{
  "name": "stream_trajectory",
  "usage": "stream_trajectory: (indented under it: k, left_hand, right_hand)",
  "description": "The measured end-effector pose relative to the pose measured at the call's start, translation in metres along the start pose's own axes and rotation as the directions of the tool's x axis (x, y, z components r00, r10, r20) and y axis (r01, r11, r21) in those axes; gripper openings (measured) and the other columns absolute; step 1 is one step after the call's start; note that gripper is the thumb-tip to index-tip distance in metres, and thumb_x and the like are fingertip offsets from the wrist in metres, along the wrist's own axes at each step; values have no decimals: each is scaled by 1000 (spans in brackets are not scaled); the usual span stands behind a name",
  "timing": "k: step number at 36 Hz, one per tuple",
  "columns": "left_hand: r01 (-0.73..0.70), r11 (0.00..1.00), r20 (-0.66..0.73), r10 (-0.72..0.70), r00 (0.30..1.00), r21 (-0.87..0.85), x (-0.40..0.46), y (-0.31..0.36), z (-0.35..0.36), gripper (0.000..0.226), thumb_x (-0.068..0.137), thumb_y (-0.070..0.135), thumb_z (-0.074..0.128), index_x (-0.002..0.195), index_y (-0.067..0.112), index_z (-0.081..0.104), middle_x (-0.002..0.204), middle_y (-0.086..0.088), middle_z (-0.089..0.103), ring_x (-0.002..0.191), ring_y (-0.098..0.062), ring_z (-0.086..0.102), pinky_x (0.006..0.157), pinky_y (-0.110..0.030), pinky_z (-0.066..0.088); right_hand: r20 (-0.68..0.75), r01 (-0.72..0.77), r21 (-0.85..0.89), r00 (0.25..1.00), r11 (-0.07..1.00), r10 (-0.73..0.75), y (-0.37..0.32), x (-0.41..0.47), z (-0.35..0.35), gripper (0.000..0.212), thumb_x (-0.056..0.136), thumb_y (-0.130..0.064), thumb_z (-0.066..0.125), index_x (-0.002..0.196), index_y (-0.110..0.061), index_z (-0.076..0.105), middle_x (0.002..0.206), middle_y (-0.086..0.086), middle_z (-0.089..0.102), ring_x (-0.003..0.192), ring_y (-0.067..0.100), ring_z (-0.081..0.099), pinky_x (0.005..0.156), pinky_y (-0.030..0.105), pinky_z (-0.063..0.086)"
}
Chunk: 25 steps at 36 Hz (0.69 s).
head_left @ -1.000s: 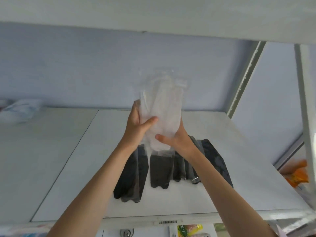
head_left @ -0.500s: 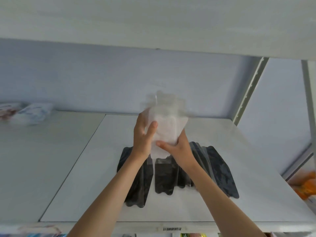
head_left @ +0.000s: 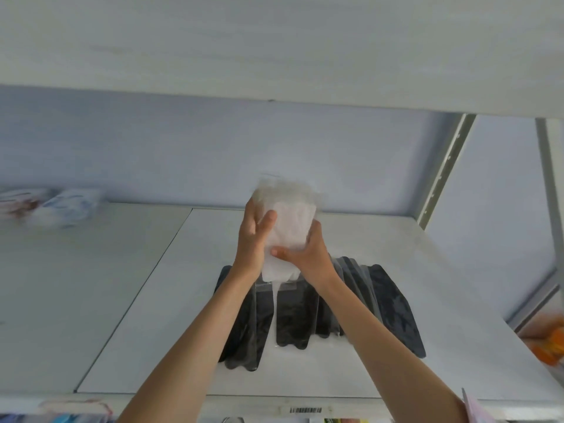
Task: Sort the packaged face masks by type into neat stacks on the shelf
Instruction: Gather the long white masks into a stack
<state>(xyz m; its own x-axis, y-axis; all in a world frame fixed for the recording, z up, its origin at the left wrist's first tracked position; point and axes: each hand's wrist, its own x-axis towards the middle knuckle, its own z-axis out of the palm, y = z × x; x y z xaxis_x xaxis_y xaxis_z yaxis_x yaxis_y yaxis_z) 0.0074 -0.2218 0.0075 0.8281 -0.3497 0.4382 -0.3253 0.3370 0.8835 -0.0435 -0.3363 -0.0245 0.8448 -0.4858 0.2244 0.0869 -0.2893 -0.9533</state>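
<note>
Pale blue-and-white packets (head_left: 65, 206) lie blurred at the far left of the shelf (head_left: 128, 288), well apart from the work. At centre the left hand (head_left: 251, 242) and right hand (head_left: 308, 254) hold a bundle of white packaged masks (head_left: 288, 227) upright above the shelf, fingers pressed against its sides, thumbs across the front. Squaring the bundle's edges before laying it flat looks wise, placed clear of the fanned black packaged masks (head_left: 393, 303) lying nearer and to the right.

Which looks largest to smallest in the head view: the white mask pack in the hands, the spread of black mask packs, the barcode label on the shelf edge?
1. Black mask packs, spread widest on the shelf.
2. White mask pack, held between left hand and right hand.
3. Barcode label, clearly smallest.
</note>
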Motion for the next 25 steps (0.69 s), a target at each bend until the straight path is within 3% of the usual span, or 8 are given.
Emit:
stream_trajectory:
  k: [4, 7, 9, 11, 13, 17, 20, 25]
  left_hand:
    - [36, 999, 28, -36, 999, -20, 4, 1, 1, 101, 58, 87, 57, 140, 33, 34, 133, 27, 46, 120, 14, 46, 95, -9, 39]
    - [80, 997, 93, -81, 992, 22, 2, -1, 4, 92, 59, 84, 59, 137, 41, 33, 141, 18, 45, 128, 2, 45, 104, -21, 41]
    - [89, 995, 108, -93, 990, 44, 4, 1, 6, 77, 68, 68, 68, 133, 43, 36, 136, 9, 51, 125, -8, 51, 98, -26, 49]
    - [71, 995, 76, -77, 994, 75, 8, 6, 6, 59, 82, 39, 71, 132, 38, 39, 125, 7, 57, 116, -10, 57, 85, -21, 54]
    - [48, 993, 32, -51, 998, 111, 14, 15, 2, 52, 84, 30, 72, 126, 35, 42, 115, 11, 59, 107, -5, 60, 77, -18, 54]
    - [-18, 987, -45, 25, 999, 160, 25, 39, -16, 31, 83, 27, 73, 104, 35, 52, 102, 10, 63, 91, 3, 64, 75, -20, 54]
    - [-56, 985, -147, 80, 986, 163, 28, 59, -43, 24, 84, 21, 72, 96, 29, 53, 94, 11, 64, 78, 8, 64, 70, -18, 54]
    - [-40, 977, -192, 81, 978, 210, 25, 71, -99, 41, 73, 38, 75, 105, 22, 55, 98, 9, 65, 90, -6, 65, 75, -26, 52]
  right_hand:
    - [33, 13, 8, 999, 1000, -13, 1, 2, 2, 96, 55, -35, 89, 132, -21, 34, 125, 0, 54, 115, 16, 56, 91, 36, 55]
    - [50, -38, -62, 998, 997, 41, 7, 13, 4, 98, 48, -50, 88, 130, -28, 39, 117, -5, 62, 110, 14, 61, 87, 38, 56]
    - [52, -21, -149, 998, 989, 29, 5, 23, 4, 83, 50, -54, 84, 122, -32, 48, 106, -9, 67, 100, 10, 65, 82, 37, 58]
    - [60, 23, -224, 998, 974, -10, -8, 25, 6, 58, 62, -46, 78, 112, -29, 56, 94, -10, 69, 91, 6, 66, 80, 31, 58]
    - [62, 61, -222, 997, 973, -48, -21, 27, 10, 45, 69, -37, 76, 109, -24, 59, 90, -10, 68, 88, 8, 66, 78, 28, 56]
    - [93, 150, -162, 986, 975, -136, -46, 25, 27, 62, 66, -37, 80, 119, -22, 53, 99, -9, 66, 95, 7, 63, 76, 22, 53]
    - [170, 171, -80, 973, 982, -156, -55, 15, 50, 81, 62, -33, 86, 125, -22, 38, 114, -6, 58, 104, 11, 58, 83, 31, 56]
    - [233, 124, -37, 966, 992, -112, -58, -8, 101, 71, 72, -17, 81, 123, -29, 33, 114, -7, 53, 104, 11, 53, 83, 25, 51]
